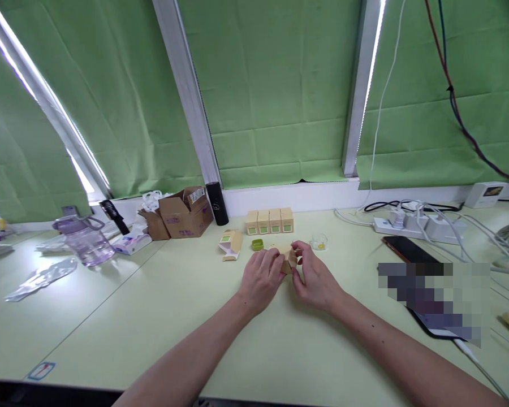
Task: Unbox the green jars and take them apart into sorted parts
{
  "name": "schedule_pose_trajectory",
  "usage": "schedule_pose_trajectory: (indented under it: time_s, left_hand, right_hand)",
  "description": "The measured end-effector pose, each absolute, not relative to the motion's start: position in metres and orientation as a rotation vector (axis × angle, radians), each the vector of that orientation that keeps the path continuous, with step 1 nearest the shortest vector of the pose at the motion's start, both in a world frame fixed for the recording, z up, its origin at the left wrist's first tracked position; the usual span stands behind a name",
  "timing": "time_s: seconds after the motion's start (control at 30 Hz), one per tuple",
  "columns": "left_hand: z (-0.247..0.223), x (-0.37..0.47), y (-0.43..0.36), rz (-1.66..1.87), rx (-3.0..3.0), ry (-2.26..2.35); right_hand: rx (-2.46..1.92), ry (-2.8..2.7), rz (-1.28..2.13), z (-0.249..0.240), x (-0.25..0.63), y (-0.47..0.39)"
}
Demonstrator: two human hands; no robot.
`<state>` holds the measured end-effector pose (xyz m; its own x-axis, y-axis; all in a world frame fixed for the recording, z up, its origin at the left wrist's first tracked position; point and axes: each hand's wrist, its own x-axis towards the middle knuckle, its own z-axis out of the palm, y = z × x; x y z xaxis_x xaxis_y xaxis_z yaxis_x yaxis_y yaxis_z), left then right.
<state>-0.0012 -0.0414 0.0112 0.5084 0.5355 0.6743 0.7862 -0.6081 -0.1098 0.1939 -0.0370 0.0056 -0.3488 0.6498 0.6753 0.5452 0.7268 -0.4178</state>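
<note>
A small tan cardboard box [289,261] is held between both hands near the middle of the table. My left hand [261,277] wraps its fingers over the box's left side. On the other side, my right hand [316,277] pinches the box's edge between thumb and fingers. Just beyond the left hand lies a small green tray-like piece [257,245]. An opened box [231,244] with a pale flap rests to its left. Past the right hand stands a small clear container [319,243] with something yellow in it. Several matching boxes [269,221] stand in a row behind.
An open brown carton [186,213] and a black cylinder [217,203] stand at the back left. Farther left are a purple water bottle [85,243] and a tissue pack [131,243]. A power strip [419,228] with cables and a dark phone [409,249] lie right.
</note>
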Motion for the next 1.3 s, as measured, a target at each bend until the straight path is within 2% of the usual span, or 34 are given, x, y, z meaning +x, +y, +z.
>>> schedule_pose_trajectory:
  time_s: [0.3,0.77,1.03,1.13,1.3]
  left_hand:
    - [0.012,0.003,-0.044,-0.775,-2.315,-1.102]
    - [0.009,0.006,-0.044,-0.902,-2.391,-1.192]
    - [0.006,0.003,-0.042,-1.054,-2.502,-1.319]
    - [0.008,0.002,-0.042,-1.056,-2.538,-1.310]
    - [0.012,0.002,-0.043,-0.980,-2.580,-1.280]
  right_hand:
    - [-0.929,-2.016,0.120,0.007,0.190,-0.037]
    - [-0.989,-2.024,0.228,0.005,0.191,-0.034]
    - [-1.033,-1.823,0.382,0.011,0.199,-0.031]
    - [-1.025,-1.733,0.319,0.009,0.201,-0.025]
    - [-0.906,-1.632,0.001,0.008,0.212,-0.013]
